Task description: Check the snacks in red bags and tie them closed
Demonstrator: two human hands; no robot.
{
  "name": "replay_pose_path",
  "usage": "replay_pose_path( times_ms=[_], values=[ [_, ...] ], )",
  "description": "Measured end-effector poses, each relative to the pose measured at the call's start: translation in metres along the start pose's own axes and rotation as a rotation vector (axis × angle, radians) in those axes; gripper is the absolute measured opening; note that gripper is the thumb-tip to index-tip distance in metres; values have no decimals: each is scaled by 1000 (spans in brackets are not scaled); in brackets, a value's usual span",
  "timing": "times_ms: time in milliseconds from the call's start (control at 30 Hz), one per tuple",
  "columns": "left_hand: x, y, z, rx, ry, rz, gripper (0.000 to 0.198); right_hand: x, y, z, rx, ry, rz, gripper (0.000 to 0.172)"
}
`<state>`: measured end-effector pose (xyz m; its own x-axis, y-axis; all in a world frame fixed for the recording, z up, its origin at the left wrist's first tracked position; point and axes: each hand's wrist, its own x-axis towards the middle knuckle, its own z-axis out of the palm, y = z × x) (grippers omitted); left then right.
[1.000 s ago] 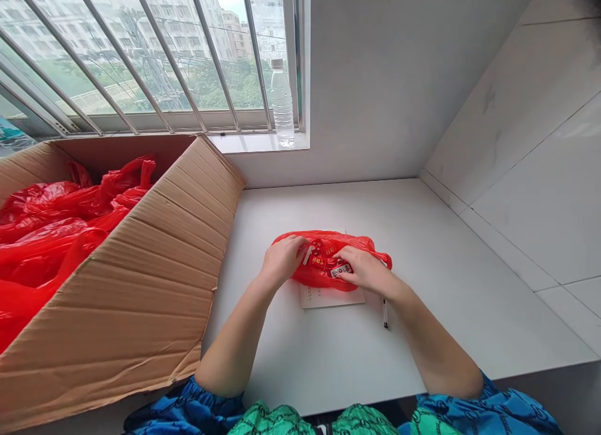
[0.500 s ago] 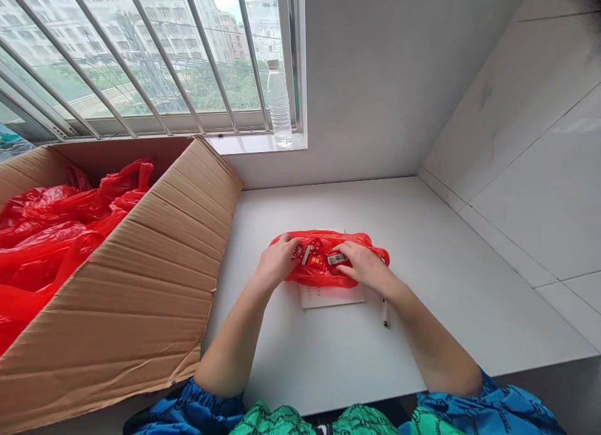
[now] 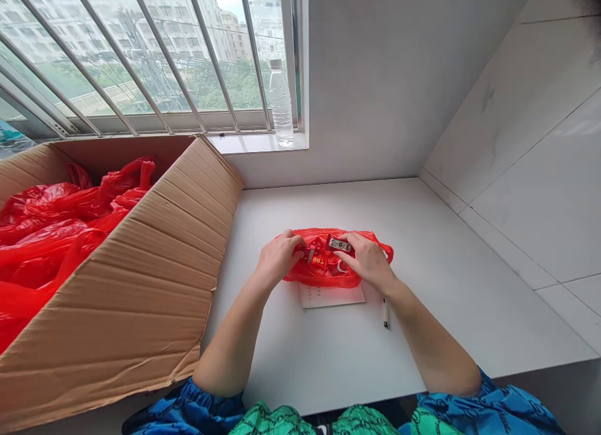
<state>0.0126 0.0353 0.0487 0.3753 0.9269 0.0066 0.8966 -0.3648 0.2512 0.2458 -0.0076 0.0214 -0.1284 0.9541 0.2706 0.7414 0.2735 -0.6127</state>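
A red plastic bag (image 3: 323, 275) lies open on the white table (image 3: 357, 353) in front of me, with several small red packets inside it. My right hand (image 3: 369, 263) pinches a small dark packet (image 3: 339, 245) at the bag's mouth. My left hand (image 3: 280, 260) grips the bag's left edge, fingers closed on the plastic. A white slip of paper (image 3: 332, 295) pokes out from under the bag.
A large open cardboard box (image 3: 141, 278) full of red plastic bags (image 3: 56, 222) stands at the left. A black pen (image 3: 385, 312) lies right of the paper. A water bottle (image 3: 282, 103) stands on the barred window's sill. Tiled wall closes the right side.
My right hand has lifted the small dark packet up and away from me, toward the bag's far edge. My left hand has kept its grip on the bag.
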Motion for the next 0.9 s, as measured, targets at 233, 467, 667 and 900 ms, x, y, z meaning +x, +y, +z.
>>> replay_pose_path(
  times_ms=[233,467,667,900],
  values=[
    [-3,12,-6,-95,149,-37,21,-1,-3,-1,-42,34,26,20],
    [2,18,5,-335,164,49,21,-1,-8,-4,-28,59,82,26],
    [3,13,7,-291,186,17,28,-1,-7,-3,-3,77,79,27],
    [1,11,4,-233,106,-29,26,-1,-10,0,44,-14,65,37]
  ],
)
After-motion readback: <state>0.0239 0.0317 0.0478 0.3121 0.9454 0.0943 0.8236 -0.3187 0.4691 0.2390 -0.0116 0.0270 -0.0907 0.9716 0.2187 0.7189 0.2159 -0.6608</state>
